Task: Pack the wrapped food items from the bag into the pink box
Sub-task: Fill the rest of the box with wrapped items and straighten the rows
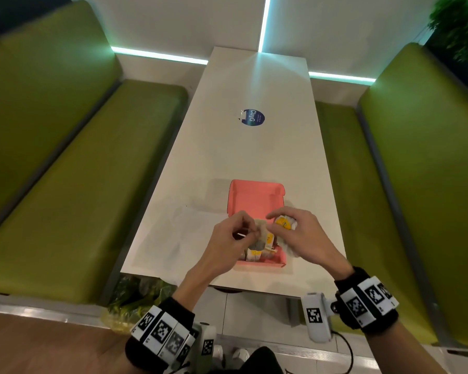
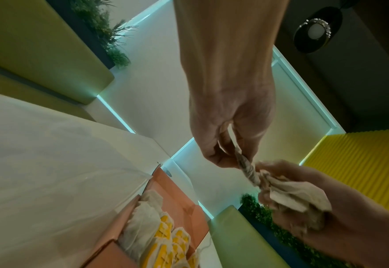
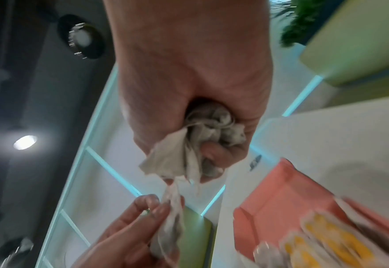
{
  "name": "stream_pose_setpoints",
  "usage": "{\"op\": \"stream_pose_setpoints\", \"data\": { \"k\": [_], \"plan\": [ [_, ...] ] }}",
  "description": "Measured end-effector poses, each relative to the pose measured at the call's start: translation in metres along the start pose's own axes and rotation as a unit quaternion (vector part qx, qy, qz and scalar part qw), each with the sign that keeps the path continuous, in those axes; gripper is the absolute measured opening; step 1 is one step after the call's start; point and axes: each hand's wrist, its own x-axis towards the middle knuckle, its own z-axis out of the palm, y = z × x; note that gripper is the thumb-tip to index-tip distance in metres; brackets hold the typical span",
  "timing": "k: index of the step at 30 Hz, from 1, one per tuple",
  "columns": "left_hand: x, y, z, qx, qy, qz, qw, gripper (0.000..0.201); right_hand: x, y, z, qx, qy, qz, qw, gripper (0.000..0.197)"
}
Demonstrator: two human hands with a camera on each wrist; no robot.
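Pink box [image 1: 254,201] open on the white bench [image 1: 254,152], near its front edge, lid laid back toward the far end. Packed at the near end of the box with wrapped items [image 1: 257,253], white paper with yellow print, lying side by side; same row seen in the left wrist view [image 2: 163,234] and, blurred, in the right wrist view [image 3: 326,241].

Left hand [image 1: 234,233] raised over the box, thumb and fingertips [image 2: 221,159] pinching the twisted end of a wrap [image 1: 261,230]. Right hand [image 1: 295,230] just beside it, fingers curled round the crumpled body of the same wrap [image 3: 212,130], a yellow patch [image 1: 283,222] showing between thumb and fingers. Wrap stretched between both hands, clear of the box floor; twisted neck plain in the left wrist view [image 2: 248,170].

Thin clear bag [image 1: 184,233] lying flat on the bench left of the box, hard to make out. Round blue sticker [image 1: 253,117] farther up the bench. Green seats [image 1: 65,184] on either side. Marker bands on both wrists.
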Motion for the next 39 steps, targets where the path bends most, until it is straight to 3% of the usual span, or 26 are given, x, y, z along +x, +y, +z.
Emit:
{"op": "stream_pose_setpoints", "data": {
  "k": [2,6,8,15,20,22,31,34,39],
  "plan": [
    [0.003,0.002,-0.001,-0.010,0.035,0.003,0.999,0.016,-0.009,0.011,0.006,0.085,0.017,0.036,0.996,0.013],
    [0.008,0.007,-0.002,-0.014,0.069,0.012,0.997,0.012,-0.027,0.015,0.027,0.178,-0.027,0.062,0.982,0.017],
    [0.009,0.011,-0.001,-0.026,0.076,0.014,0.997,0.008,-0.030,0.014,0.037,0.161,-0.040,0.041,0.985,0.009],
    [0.007,0.021,-0.003,-0.069,0.080,-0.003,0.994,0.018,-0.035,0.014,0.043,0.173,-0.070,0.034,0.982,0.018],
    [0.007,0.023,-0.007,-0.069,0.083,-0.005,0.994,0.019,-0.032,0.006,0.040,0.192,-0.017,0.007,0.981,0.003],
    [0.007,0.024,-0.007,-0.071,0.086,-0.003,0.994,0.019,-0.030,0.000,0.041,0.216,-0.015,-0.010,0.976,0.008],
    [0.006,0.035,-0.017,-0.090,0.112,-0.003,0.990,0.020,-0.031,0.013,0.049,0.168,-0.106,0.009,0.980,0.014],
    [0.003,0.040,-0.023,-0.090,0.091,-0.001,0.992,0.020,-0.027,0.025,0.039,0.125,-0.169,0.045,0.977,0.022],
    [-0.017,0.035,-0.018,-0.015,-0.046,-0.019,0.999,0.021,0.001,0.010,0.002,0.028,-0.262,0.050,0.963,0.017]
  ]
}}
